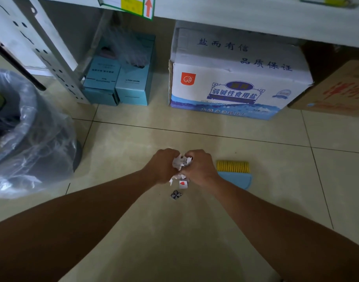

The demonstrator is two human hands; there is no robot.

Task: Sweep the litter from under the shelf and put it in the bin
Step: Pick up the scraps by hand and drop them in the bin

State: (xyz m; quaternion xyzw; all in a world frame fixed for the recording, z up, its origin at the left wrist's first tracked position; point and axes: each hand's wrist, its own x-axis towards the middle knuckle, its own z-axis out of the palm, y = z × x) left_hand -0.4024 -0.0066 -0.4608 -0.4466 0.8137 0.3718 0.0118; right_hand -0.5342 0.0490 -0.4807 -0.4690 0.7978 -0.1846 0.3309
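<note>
Litter (181, 162), seemingly crumpled white paper, between hands.

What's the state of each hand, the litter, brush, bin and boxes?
left hand: closed on paper scraps
right hand: closed on the same scraps
heart scrap: below the hands
patterned scrap: on floor
brush: lying on floor, unheld
bin: upright, bag-lined
white carton: closed, under shelf

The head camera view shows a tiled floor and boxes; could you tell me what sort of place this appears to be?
Probably a shop or its stockroom. A metal shelf with a price-style label stands over cartons kept on the floor, such as a white salt carton and blue boxes. A lined bin stands beside it.
</note>
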